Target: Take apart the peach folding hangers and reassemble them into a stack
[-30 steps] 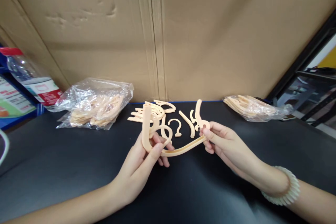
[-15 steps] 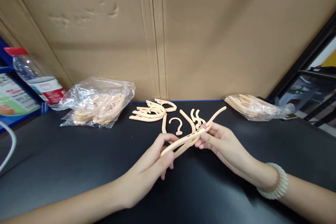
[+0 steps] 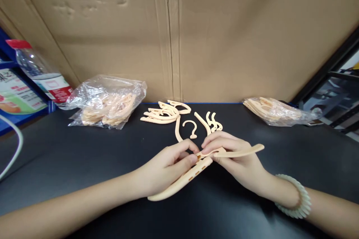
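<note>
My left hand point(image 3: 168, 164) is closed on a beige plastic hanger arm point(image 3: 179, 183), a curved strip with several slots along its edge. My right hand point(image 3: 235, 155) pinches another hanger piece point(image 3: 244, 152), whose curved end sticks out to the right past the fingers. The two pieces come together between my fingertips, and fingers partly hide where they meet. Just beyond lie a loose hanger hook point(image 3: 193, 130), a few small S-shaped hook pieces point(image 3: 214, 122) and single curved arms point(image 3: 202, 122). Several hanger arms point(image 3: 162, 116) are heaped behind them.
A clear bag of hanger parts point(image 3: 109, 106) lies back left, another bag point(image 3: 276, 111) back right. A red-capped plastic bottle point(image 3: 45, 73) leans at far left, near a white cable point(image 3: 17, 149). Cardboard point(image 3: 224, 37) walls off the back of the black table point(image 3: 98, 157).
Both hands have turned the held pieces: the slotted arm now angles down toward me at the left, and the right piece's end has swung lower and further right. The view has shifted slightly.
</note>
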Demonstrator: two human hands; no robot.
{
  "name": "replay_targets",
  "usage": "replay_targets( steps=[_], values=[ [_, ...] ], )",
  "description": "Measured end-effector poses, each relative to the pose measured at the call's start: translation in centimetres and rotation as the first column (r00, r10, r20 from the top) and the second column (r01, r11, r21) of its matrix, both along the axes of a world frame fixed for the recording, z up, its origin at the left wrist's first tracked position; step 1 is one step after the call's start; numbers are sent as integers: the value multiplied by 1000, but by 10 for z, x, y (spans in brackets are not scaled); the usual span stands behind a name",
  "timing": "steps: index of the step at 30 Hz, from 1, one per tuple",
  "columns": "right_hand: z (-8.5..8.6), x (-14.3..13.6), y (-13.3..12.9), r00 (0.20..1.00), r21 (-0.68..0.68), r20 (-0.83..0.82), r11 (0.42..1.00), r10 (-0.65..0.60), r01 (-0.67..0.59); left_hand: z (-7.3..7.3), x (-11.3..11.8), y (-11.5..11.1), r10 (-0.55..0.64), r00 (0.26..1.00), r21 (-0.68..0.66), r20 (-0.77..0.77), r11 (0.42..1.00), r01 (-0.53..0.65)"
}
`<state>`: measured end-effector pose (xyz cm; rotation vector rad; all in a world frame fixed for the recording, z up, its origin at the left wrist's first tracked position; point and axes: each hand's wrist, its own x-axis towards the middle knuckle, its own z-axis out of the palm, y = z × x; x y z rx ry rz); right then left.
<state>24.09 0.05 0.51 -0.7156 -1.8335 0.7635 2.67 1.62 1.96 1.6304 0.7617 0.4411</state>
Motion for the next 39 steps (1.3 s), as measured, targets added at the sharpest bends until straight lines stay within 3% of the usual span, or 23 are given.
replay_targets(
  steps=[5,8,14,19,29,32,34,37,39],
  values=[
    [0,1,-2,999,43,27,999,26,-27,8,-2,6,-88,978,246,-188,960,134],
    [-3,-1,-3,999,80,32,997,11,-13,12,-3,7,-106,967,306,-230,936,176],
    [2,-2,-6,988,323,151,945,9,-58,16,-3,7,-162,959,325,-233,916,233],
    [13,0,-8,972,435,235,892,15,-119,18,-4,7,-215,953,340,-216,898,279],
    [20,3,-4,941,470,333,855,58,-219,18,-3,9,-239,948,316,-210,901,297],
    [27,5,-8,905,444,404,835,137,-325,16,-2,8,-278,935,280,-219,900,333],
    [30,7,-7,916,417,369,852,158,-315,12,-2,8,-262,949,255,-177,919,302],
    [29,15,7,980,355,194,929,33,-101,5,-2,11,-195,981,27,-23,980,196],
    [25,25,23,983,261,144,963,-113,73,-1,-3,15,-140,984,-236,112,958,163]
  ],
)
